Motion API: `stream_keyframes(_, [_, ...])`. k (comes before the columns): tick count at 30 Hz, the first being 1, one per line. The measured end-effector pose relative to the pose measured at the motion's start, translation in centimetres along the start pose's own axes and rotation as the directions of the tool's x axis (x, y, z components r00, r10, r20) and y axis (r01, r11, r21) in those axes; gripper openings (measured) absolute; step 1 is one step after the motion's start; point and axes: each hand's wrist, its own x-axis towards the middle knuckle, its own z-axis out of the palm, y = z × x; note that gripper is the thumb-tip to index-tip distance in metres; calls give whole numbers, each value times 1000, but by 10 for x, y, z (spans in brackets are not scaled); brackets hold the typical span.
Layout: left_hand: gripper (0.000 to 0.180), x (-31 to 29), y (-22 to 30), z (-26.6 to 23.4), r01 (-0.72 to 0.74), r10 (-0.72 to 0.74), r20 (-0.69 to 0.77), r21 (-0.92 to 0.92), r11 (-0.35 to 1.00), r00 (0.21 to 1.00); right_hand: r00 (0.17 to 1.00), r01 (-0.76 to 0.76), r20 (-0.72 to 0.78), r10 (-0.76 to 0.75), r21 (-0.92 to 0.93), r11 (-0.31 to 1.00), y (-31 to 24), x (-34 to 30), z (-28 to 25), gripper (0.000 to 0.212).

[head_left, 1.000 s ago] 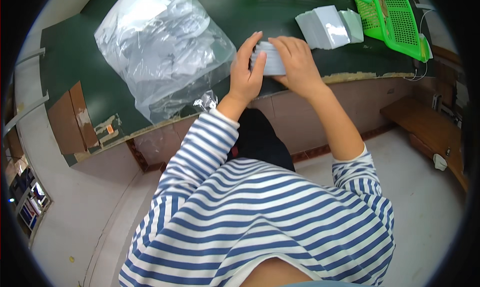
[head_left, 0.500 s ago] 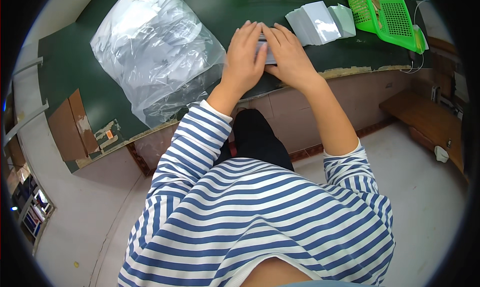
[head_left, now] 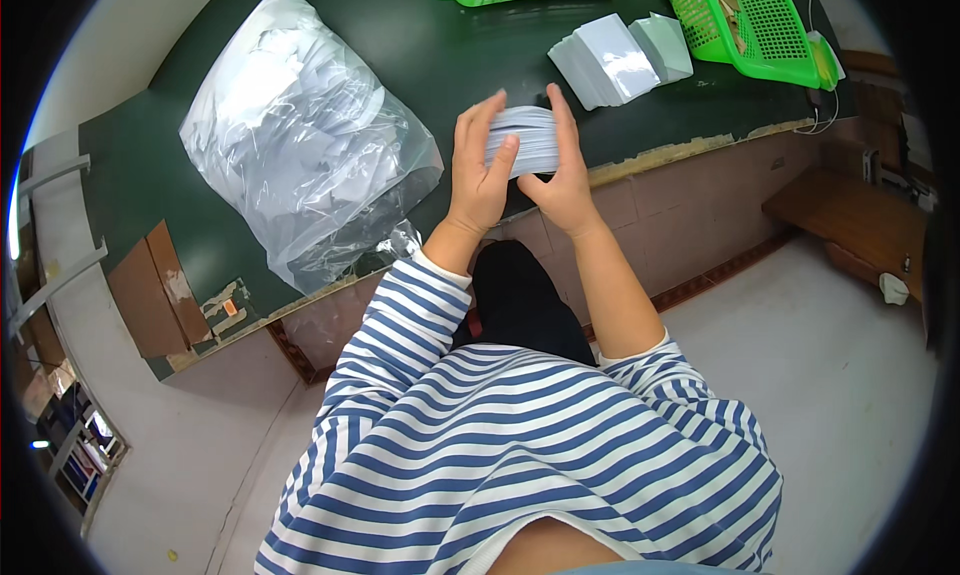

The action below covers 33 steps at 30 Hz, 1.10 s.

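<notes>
I saw the white card stack [head_left: 530,143] between the fingers of the left hand [head_left: 478,170] and the right hand [head_left: 566,180], which held it together; its edges ran crosswise, neither hand being nearer.

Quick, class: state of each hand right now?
Left hand: holding the pale card stack by its left side.
Right hand: holding the stack's right side.

white sheet stack [head_left: 524,143]; layered edges showing; held between left hand [head_left: 478,175] and right hand [head_left: 566,180].
</notes>
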Motion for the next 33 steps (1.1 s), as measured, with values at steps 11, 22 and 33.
stream_keyframes(11, [24,16,2,-10,110,-111,21,61,992,994,985,-3,170,29,-148,989,-13,17,-35,61])
stream_keyframes(22, [40,-37,84,-18,115,-143,161,171,978,977,797,-482,-160,583,414,772,-9,-81,-145,54])
stream_keyframes(33, [23,-104,116,-56,466,-514,402,218,857,758,467,-807,-365,806,197,557,99,45,-282,51])
